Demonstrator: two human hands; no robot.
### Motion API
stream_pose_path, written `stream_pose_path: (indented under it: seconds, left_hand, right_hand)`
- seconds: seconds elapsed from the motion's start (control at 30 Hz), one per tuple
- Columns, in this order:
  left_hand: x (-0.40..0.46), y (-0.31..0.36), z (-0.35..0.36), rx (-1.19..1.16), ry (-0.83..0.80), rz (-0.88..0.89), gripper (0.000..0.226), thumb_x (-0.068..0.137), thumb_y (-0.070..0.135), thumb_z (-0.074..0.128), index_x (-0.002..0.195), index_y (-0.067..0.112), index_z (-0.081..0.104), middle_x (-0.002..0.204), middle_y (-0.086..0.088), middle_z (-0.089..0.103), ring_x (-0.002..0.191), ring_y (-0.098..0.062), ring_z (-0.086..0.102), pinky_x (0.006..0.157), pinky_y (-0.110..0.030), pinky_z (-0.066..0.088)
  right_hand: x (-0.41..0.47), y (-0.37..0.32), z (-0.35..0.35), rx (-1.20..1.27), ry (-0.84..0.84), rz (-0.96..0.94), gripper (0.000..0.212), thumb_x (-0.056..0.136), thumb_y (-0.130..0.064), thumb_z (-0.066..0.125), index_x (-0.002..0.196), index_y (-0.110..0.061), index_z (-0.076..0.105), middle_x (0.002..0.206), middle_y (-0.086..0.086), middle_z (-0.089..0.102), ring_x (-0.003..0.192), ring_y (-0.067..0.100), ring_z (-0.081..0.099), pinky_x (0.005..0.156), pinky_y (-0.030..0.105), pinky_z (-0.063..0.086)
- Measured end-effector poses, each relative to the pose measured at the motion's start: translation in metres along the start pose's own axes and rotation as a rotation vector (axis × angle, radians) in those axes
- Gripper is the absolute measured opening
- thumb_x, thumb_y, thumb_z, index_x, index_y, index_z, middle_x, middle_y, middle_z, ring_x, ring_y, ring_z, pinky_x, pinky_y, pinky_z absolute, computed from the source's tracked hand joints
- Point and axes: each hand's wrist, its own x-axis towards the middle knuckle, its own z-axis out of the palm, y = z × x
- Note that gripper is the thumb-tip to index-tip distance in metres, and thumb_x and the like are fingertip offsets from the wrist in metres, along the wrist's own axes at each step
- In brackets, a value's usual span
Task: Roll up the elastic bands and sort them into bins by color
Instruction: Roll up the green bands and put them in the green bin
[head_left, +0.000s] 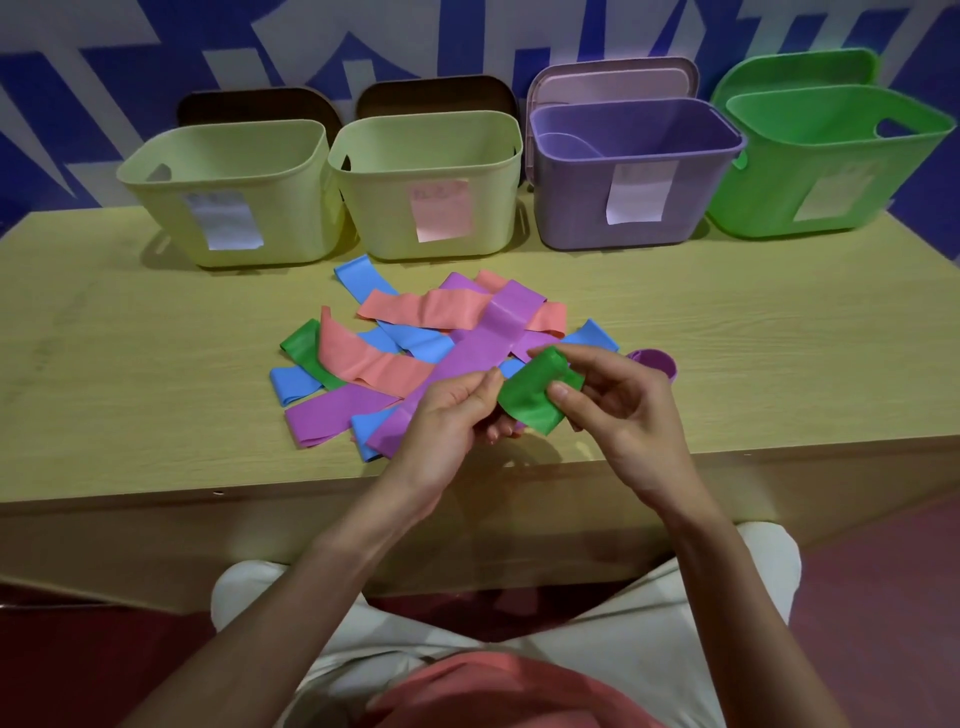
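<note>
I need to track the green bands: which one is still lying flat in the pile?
The green band at the pile's left edge, under a salmon band. The other green band is gripped by both hands.

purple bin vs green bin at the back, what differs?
The purple bin stands second from the right; the green bin is at the far right. The purple bin's label is white and curling; the green bin's is pale and flat. A handle cutout shows on the green bin only. Both stand open on the table, lids propped behind.
</note>
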Motion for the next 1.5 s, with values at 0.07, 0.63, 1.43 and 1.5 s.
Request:
stream_pose_path:
  seconds: [0.07, 0.63, 1.43, 1.5]
  left_hand:
    - [0.002, -0.001, -0.002, 0.065, -0.016, 0.004, 0.038, 0.101, 0.012, 0.036, 0.072, 0.006, 0.059, 0.055, 0.007, 0.055, 0.054, -0.005, 0.045, 0.056, -0.014, 0.037]
    - [-0.003, -0.002, -0.003, 0.354, 0.103, 0.175, 0.019, 0.086, 0.005, 0.066, 0.078, 0.022, 0.065, 0.072, -0.002, 0.064, 0.06, 0.004, 0.055, 0.062, -0.013, 0.046]
    - [0.047, 0.033, -0.011, 0.576, -0.264, 0.162, 0.042, 0.09, 0.035, 0.049, 0.06, 0.008, 0.061, 0.056, -0.015, 0.045, 0.054, -0.017, 0.042, 0.058, -0.029, 0.037]
    - [0.055, 0.034, -0.006, 0.546, -0.217, 0.193, 0.04, 0.096, 0.028, 0.05, 0.064, 0.008, 0.063, 0.056, -0.009, 0.049, 0.056, -0.014, 0.045, 0.06, -0.025, 0.039]
  right_hand:
    - [0.0, 0.001, 0.0, 0.003, 0.019, 0.018, 0.035, 0.086, 0.015, 0.057, 0.115, -0.004, 0.059, 0.077, -0.017, 0.07, 0.06, -0.004, 0.059, 0.059, 0.008, 0.044]
    - [0.003, 0.012, 0.001, -0.019, 0.127, 0.093, 0.018, 0.075, -0.002, 0.074, 0.087, -0.006, 0.061, 0.05, -0.005, 0.057, 0.045, 0.007, 0.053, 0.057, 0.016, 0.047]
    - [0.033, -0.019, -0.053, -0.582, -0.278, -0.109, 0.024, 0.083, -0.018, 0.072, 0.106, -0.013, 0.071, 0.087, 0.003, 0.064, 0.073, 0.009, 0.059, 0.068, 0.035, 0.054]
    - [0.034, -0.02, -0.053, -0.422, -0.204, 0.026, 0.018, 0.08, -0.022, 0.07, 0.098, -0.018, 0.072, 0.076, -0.002, 0.065, 0.067, 0.017, 0.06, 0.066, 0.05, 0.054]
